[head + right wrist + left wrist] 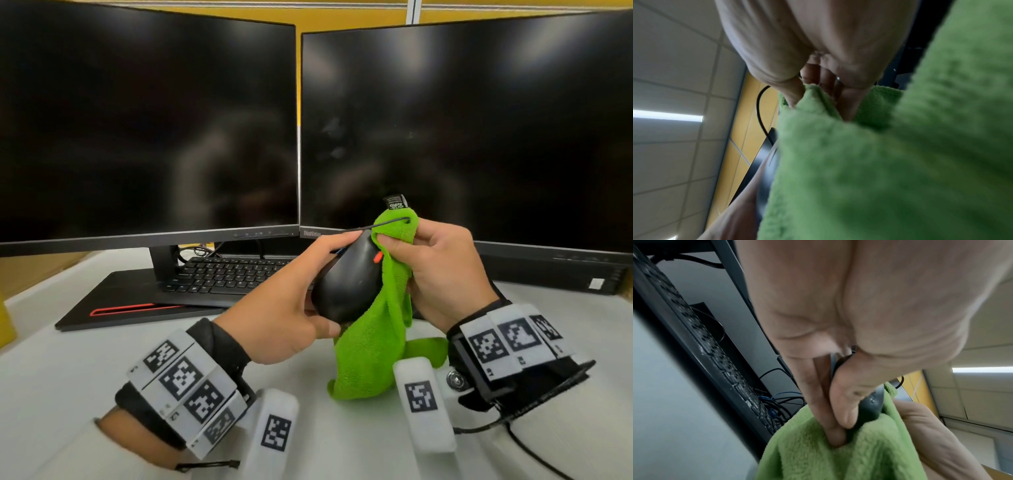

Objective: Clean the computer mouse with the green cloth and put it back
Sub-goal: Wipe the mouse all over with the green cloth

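Mouse (pixel 346 281) against green cloth (pixel 370 342)

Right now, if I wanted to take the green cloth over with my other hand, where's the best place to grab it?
Probably the loose tail of the green cloth, from below and the near side. It hangs free under the mouse, while the top is bunched in the right hand grip against the mouse's front, and the left hand holds the mouse.
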The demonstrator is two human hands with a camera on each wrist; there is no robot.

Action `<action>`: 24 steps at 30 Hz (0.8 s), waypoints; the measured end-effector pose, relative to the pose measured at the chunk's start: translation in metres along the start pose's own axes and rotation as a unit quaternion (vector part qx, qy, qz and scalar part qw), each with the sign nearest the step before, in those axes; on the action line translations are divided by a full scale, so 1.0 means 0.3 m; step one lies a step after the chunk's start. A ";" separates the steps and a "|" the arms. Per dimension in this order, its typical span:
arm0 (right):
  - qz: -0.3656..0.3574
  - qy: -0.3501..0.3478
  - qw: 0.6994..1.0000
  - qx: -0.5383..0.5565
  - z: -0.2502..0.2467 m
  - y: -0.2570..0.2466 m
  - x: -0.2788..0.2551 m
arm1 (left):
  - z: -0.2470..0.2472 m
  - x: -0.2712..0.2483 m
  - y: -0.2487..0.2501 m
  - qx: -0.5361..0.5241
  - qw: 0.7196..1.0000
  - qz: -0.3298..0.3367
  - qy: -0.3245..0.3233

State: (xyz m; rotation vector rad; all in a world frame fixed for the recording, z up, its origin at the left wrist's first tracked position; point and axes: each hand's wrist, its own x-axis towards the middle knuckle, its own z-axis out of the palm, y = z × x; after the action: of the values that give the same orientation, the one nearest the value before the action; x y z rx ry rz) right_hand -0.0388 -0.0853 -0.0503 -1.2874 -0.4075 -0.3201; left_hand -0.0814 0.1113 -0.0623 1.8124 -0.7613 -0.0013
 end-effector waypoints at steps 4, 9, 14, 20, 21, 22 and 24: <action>0.006 -0.034 0.999 0.033 0.002 -0.015 -0.007 | -0.014 0.007 -0.010 -0.007 1.000 -0.003 0.018; 0.028 -0.033 0.999 -0.004 -0.005 -0.021 -0.022 | -0.021 0.002 -0.010 0.003 1.000 -0.010 -0.013; 0.028 -0.021 0.999 -0.018 -0.010 -0.020 -0.014 | -0.024 0.000 -0.005 0.007 1.000 -0.016 -0.026; 0.014 -0.014 1.000 -0.014 -0.003 -0.005 -0.004 | -0.032 0.000 -0.003 -0.002 0.999 -0.022 -0.032; 0.021 -0.016 1.000 -0.006 -0.003 -0.005 -0.005 | -0.035 0.000 -0.003 -0.001 0.999 -0.022 -0.032; 0.025 -0.018 1.000 0.001 -0.004 -0.006 -0.005 | -0.038 0.000 -0.002 0.003 0.999 -0.022 -0.032; 0.028 -0.032 0.999 0.007 -0.005 -0.008 -0.010 | -0.037 0.000 0.001 0.009 0.999 -0.018 -0.031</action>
State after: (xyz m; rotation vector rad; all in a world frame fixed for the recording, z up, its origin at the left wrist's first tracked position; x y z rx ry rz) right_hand -0.0423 -0.0873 -0.0498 -1.2956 -0.4259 -0.2299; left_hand -0.0777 0.1206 -0.0579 1.8503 -0.7733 -0.0745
